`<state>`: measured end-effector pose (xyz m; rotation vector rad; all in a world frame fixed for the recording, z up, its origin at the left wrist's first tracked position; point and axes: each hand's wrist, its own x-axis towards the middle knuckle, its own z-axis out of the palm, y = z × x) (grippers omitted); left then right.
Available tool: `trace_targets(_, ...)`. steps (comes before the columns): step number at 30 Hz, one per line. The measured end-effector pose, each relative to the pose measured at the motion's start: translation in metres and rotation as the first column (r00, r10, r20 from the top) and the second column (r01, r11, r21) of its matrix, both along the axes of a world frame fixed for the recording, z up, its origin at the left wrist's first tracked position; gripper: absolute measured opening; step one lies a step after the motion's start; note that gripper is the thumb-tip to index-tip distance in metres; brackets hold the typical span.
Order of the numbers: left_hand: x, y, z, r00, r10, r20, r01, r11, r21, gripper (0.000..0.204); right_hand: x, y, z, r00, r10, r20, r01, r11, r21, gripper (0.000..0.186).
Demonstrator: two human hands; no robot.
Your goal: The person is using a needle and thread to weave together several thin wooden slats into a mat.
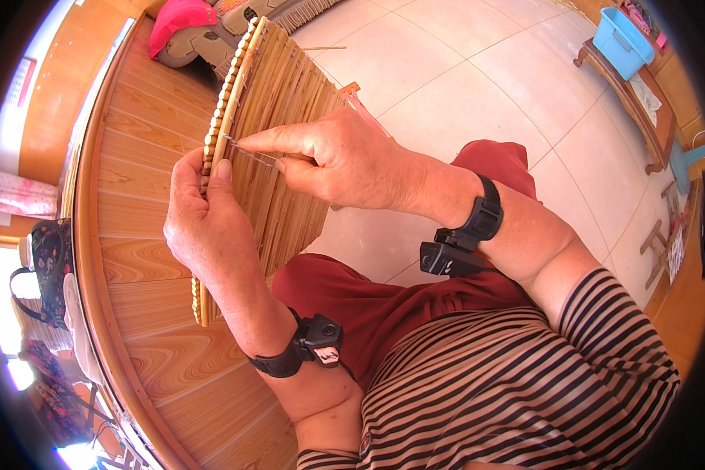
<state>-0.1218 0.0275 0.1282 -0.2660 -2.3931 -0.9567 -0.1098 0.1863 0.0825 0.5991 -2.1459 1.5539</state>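
Note:
A slatted panel of thin wooden or bamboo strips (283, 90) stands tilted before me, its long edge lined with small pale knobs. My left hand (205, 213) is closed round that edge, thumb on the pale rail. My right hand (336, 159) is closed, index finger reaching to the rail just above my left thumb; a thin, dark wire or thread (254, 153) runs from the rail into its fingers. Both wrists wear black strapped devices.
Wooden plank surface (157, 345) at left, with dark floral bags (49, 270) beyond its edge. Patterned sofa (235, 16) with pink cloth (172, 23) at back. Tiled floor (497, 94); at right, a wooden bench (632, 106) with a blue tub (619, 43) and a small wooden stool (656, 262).

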Motion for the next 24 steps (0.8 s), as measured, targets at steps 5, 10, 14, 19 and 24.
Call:
trace_targets(5, 0.0010, 0.0000, 0.0005, 0.999, 0.032, 0.001, -0.032, 0.999, -0.033, 0.016, 0.0030, 0.0007, 0.0069, 1.000, 0.006, -0.003, -0.006, 1.000, -0.002, 0.035)
trace_targets(10, 0.0024, 0.0017, 0.0011, 1.000, 0.029, -0.007, -0.029, 0.999, -0.032, 0.017, 0.0023, 0.0012, 0.0053, 1.000, -0.004, -0.003, 0.004, 1.000, 0.008, 0.036)
trace_targets(14, 0.0023, 0.0023, 0.0010, 0.999, 0.038, -0.004, -0.038, 0.999, -0.036, 0.017, 0.0020, 0.0018, 0.0042, 0.999, -0.019, -0.030, 0.019, 1.000, 0.008, 0.037)
trace_targets(19, 0.0032, 0.0035, 0.0021, 0.999, 0.040, -0.002, -0.040, 0.998, -0.042, 0.017, 0.0037, 0.0030, 0.0067, 1.000, -0.017, -0.021, 0.018, 1.000, 0.018, 0.036)
trace_targets(24, 0.0026, 0.0038, 0.0001, 0.999, 0.031, -0.012, -0.032, 0.998, -0.049, 0.016, 0.0028, 0.0033, 0.0052, 0.998, -0.045, -0.047, 0.047, 0.998, 0.045, 0.035)
